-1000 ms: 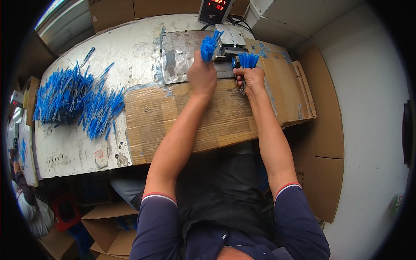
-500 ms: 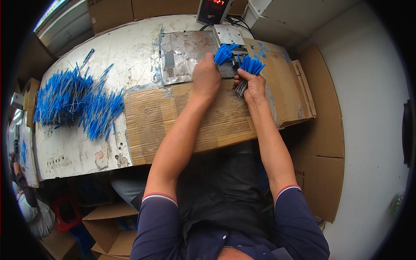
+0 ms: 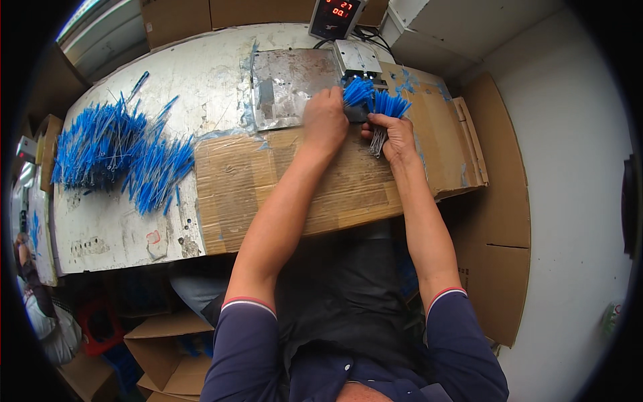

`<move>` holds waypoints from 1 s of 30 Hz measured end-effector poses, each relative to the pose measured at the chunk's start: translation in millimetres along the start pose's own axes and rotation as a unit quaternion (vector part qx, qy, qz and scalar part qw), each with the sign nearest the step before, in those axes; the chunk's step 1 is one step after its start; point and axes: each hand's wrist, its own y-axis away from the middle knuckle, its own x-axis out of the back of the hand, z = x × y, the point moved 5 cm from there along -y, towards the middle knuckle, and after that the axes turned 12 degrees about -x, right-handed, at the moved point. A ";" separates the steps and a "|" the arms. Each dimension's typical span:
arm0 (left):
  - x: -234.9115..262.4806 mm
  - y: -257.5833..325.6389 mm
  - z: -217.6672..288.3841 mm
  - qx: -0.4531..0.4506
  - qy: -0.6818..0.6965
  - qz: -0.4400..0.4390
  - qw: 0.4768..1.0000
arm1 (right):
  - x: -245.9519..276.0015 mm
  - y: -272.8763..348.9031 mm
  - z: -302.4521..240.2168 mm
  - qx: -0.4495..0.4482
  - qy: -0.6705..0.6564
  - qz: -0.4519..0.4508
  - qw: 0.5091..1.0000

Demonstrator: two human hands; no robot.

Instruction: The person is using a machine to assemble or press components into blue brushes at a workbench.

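Observation:
My left hand is closed around a bundle of thin blue-bristled wire brushes, their blue ends pointing right and away from me. Beside it, my right hand grips a second bundle of wire brushes by the stems. Its blue ends fan out above the thumb, and the bare looped wires hang below. Both bundles are close to a small silver metal fixture behind them. Which brush, if any, touches the fixture cannot be made out.
A large pile of the same brushes lies on the white worktable to the left. A metal plate and flat cardboard cover the middle. At the back stands a box with a red digital display. Another person's arm shows far left.
My left hand and its bundle have shifted slightly right and nearer to me. The wire ends under my right hand now hang more to the right. The view has moved slightly.

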 end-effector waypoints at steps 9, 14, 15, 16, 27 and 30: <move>9.8 -2.1 -4.7 0.056 0.041 0.046 0.997 | -5.9 3.6 1.7 0.028 0.027 0.017 0.999; 16.7 -2.5 -6.8 0.092 0.077 0.086 0.989 | -8.7 2.2 5.4 0.017 0.047 0.055 0.997; 16.2 -2.5 -6.8 0.092 0.075 0.079 0.990 | -8.4 1.0 6.5 0.028 0.048 0.071 0.996; 15.4 -2.8 -6.6 0.093 0.073 0.072 0.990 | -7.7 -0.1 7.1 0.039 0.049 0.087 0.994; 8.5 -1.5 -9.6 0.075 0.110 0.070 0.989 | -17.0 -0.8 14.5 0.084 -0.018 0.033 0.996; 9.1 -1.2 -10.1 0.078 0.112 0.079 0.987 | -13.1 -4.5 12.0 0.087 0.001 0.055 0.995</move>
